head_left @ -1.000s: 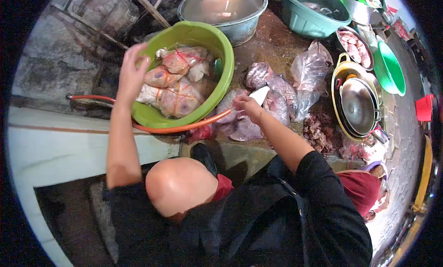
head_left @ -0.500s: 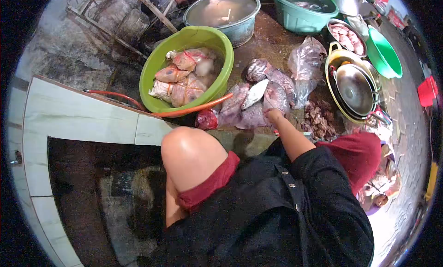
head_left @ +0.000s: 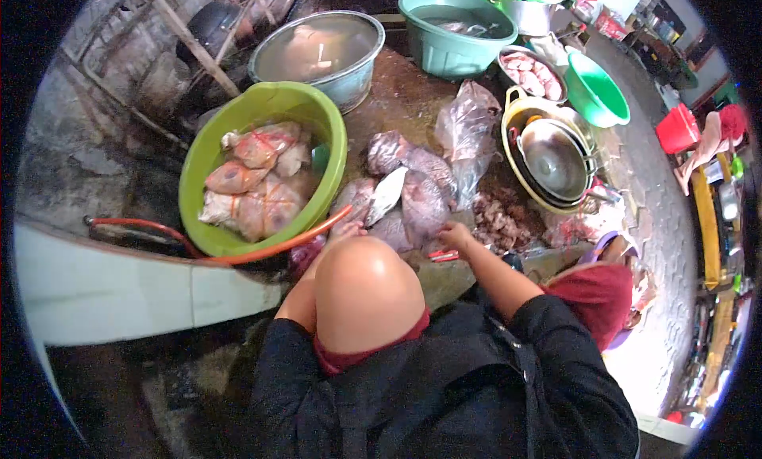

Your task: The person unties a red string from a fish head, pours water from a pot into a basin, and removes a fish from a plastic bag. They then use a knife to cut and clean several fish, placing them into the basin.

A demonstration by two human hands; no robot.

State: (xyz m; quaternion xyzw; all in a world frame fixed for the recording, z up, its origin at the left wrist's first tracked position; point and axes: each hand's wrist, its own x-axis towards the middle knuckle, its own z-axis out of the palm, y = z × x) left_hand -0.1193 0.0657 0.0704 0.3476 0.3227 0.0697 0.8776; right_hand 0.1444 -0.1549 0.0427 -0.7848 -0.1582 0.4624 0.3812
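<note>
Several large, grey-pink scaly fish (head_left: 425,209) lie together on the wet floor in front of me. A white, pointed piece (head_left: 387,195) rests among them. My right hand (head_left: 456,237) is at the lower edge of the nearest fish, its fingers drawn together; what they pinch, if anything, is too small to make out. Just below that hand lies a small red object (head_left: 443,255). My left hand (head_left: 343,232) shows past my raised knee, close to the fish and the end of an orange hose (head_left: 337,218). The knee hides part of that hand, and its fingers are unclear.
A green basin (head_left: 194,161) on the left holds fish in water. Further back stand a grey-blue tub (head_left: 353,86) and a teal tub (head_left: 452,58). Right of the fish are a crumpled plastic bag (head_left: 468,126), brownish scraps (head_left: 500,221) and stacked pans (head_left: 552,161).
My left hand has come into view beside the knee. My right hand has drawn back from the fish's body to its lower edge. The view has swung right.
</note>
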